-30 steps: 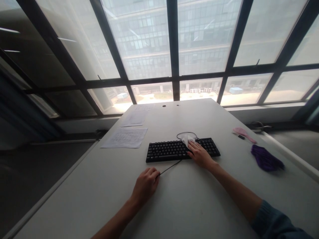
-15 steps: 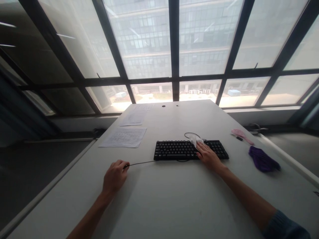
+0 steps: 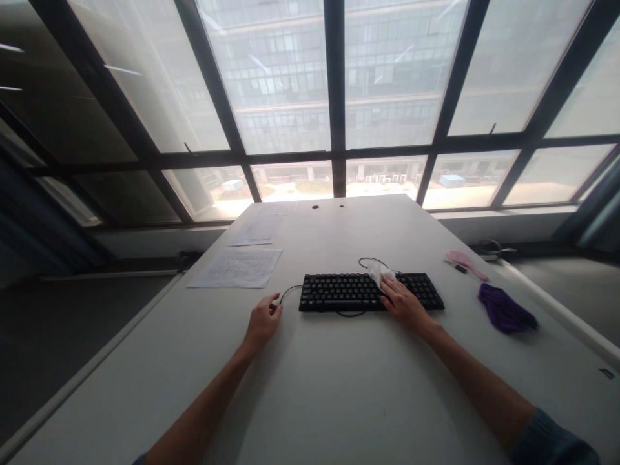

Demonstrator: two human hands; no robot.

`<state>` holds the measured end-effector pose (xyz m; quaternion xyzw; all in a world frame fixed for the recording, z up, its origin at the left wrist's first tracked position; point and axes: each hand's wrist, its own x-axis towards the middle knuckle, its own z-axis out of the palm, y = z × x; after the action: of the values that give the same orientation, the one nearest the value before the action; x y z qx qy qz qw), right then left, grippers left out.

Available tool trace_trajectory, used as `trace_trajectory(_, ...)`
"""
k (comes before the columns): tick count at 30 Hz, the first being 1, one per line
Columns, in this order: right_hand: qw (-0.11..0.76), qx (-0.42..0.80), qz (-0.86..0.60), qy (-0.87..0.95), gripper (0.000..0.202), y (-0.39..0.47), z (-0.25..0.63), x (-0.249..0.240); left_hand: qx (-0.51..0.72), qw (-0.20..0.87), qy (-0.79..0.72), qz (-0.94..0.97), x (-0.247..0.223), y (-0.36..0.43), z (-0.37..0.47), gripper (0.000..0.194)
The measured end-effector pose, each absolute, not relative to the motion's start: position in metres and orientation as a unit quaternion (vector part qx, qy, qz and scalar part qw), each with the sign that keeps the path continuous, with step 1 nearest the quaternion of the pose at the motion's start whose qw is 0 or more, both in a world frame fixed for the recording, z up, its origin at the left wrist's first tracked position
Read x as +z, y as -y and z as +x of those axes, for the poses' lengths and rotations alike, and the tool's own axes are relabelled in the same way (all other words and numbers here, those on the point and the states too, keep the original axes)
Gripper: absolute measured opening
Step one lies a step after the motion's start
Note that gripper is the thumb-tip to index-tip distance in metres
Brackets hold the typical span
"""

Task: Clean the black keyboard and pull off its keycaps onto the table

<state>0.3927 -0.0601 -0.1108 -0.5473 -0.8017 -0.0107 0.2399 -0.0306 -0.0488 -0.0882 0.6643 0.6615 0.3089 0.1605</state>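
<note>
Under the right hand (image 3: 405, 309): a crumpled white tissue (image 3: 376, 270), lying on the black keyboard (image 3: 334, 294) towards its number-pad end.
Right fingers: stretched out and close together, pressed down on the tissue; I cannot tell whether they also pinch it.
Keyboard: beneath the right fingertips, most of its keys reaching out to their left; the left fingers are just beside its near left corner.
Left hand (image 3: 263, 321): fingers loosely curled, at the end of the visible stretch of thin black cable (image 3: 292, 287); I cannot tell whether they grip it or only touch it.
Cable loops: one shows beyond the right fingertips, another along the keyboard's near edge, to their left.
Papers (image 3: 237, 268): beyond the left fingers and to their left, flat on the white table (image 3: 339, 381).
Purple cloth (image 3: 506, 310): well to the right of the right fingers.
Pink handled item (image 3: 464, 261): beyond the cloth, also right of those fingers.
</note>
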Motion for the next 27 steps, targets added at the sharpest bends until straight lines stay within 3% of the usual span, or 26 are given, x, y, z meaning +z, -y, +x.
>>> trace_trajectory(7, 0.267, -0.014, -0.569, 0.778, 0.049, 0.058, 0.39, -0.113, 0.309, 0.258, -0.661, 0.633, -0.082, 0.017, 0.017, 0.03)
trace_trajectory(13, 0.267, -0.007, -0.566, 0.78, 0.049, 0.058, 0.388, -0.117, 0.278, 0.333, -0.671, 0.601, -0.081, 0.003, 0.019, 0.037)
trace_trajectory(19, 0.291, 0.042, -0.541, 0.788, 0.044, 0.063, 0.379, -0.106, 0.249, 0.268, -0.673, 0.643, -0.079, 0.018, 0.007, 0.038)
trace_trajectory(22, 0.314, 0.08, -0.545, 0.774, 0.041, 0.046, 0.378, -0.091, 0.262, 0.186, -0.642, 0.696, -0.084, 0.037, 0.007, 0.054)
trace_trajectory(27, 0.305, 0.091, -0.679, 0.662, 0.043, -0.026, 0.38, -0.064, 0.183, 0.12, -0.559, 0.8, -0.083, 0.051, 0.014, 0.109)
